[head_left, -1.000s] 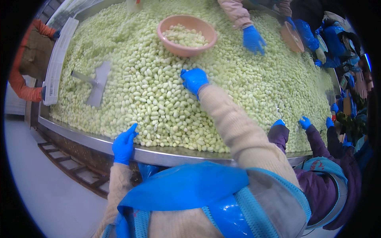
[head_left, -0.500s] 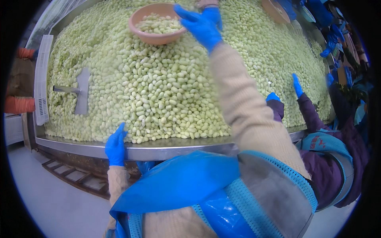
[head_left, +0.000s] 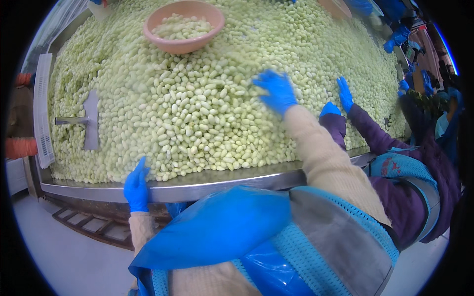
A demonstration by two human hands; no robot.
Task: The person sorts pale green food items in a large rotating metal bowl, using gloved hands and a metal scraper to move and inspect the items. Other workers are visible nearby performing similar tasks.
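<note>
A wide steel table [head_left: 197, 180] is heaped with several pale green, bean-like pieces [head_left: 197, 108]. My right hand [head_left: 276, 91], in a blue glove, lies spread on top of the heap near its middle, fingers apart, holding nothing I can see. My left hand [head_left: 137, 185], also blue-gloved, rests on the table's near rim at the lower left. A pink bowl [head_left: 183, 24] partly filled with the same pieces sits on the heap at the far side, well beyond my right hand.
A grey metal scraper [head_left: 89, 121] lies on the heap at the left. A white slotted crate edge [head_left: 43, 113] borders the table's left side. A person in a purple sleeve works at my right with blue-gloved hands [head_left: 344, 93] on the heap. More blue gloves [head_left: 397, 34] show at far right.
My right hand reached up to the pink bowl half a second ago and has drawn back to the middle of the heap. My left hand stayed on the rim.
</note>
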